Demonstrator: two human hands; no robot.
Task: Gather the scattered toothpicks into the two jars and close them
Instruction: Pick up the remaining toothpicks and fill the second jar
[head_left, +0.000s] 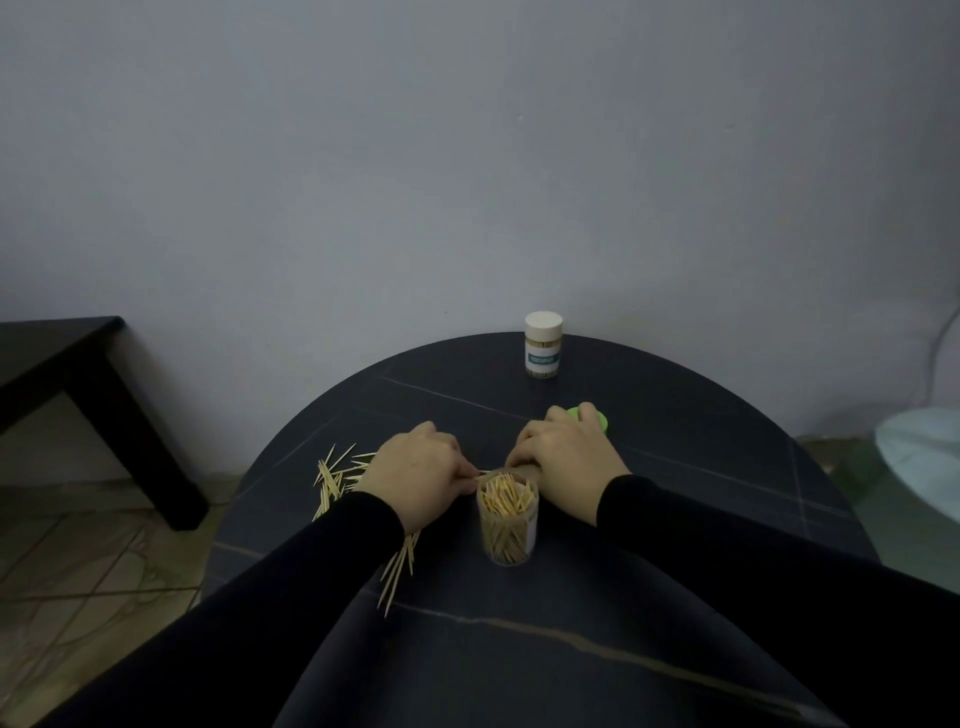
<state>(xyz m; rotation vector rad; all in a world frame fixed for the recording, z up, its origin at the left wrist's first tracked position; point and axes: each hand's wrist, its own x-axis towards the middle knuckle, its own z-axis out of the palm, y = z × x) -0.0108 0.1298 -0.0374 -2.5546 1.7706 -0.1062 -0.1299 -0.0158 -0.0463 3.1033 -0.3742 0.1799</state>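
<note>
- The left hand (415, 473) had its fingers curled in, pinching a few toothpicks right at the rim of the open jar (507, 519).
- The right hand (566, 452) lay knuckles-up just behind that jar, fingers bent down toward the desk (675, 519); honestly couldn't tell if they were pinching anything.
- The open jar stood upright near the front of the round dark desk, already pretty stuffed with toothpicks.
- A green lid (597, 418) peeked out just past the right hand's knuckles, lying on the desk.
- Loose toothpicks (335, 475) were fanned out left of the left hand, with more (399, 571) sticking out from under the left sleeve.
- The second jar (543, 346), white cap on, sat upright at the far edge by the wall, well apart from everything else.
- A black side table (78, 364) stood off to the left on the tiled floor.
</note>
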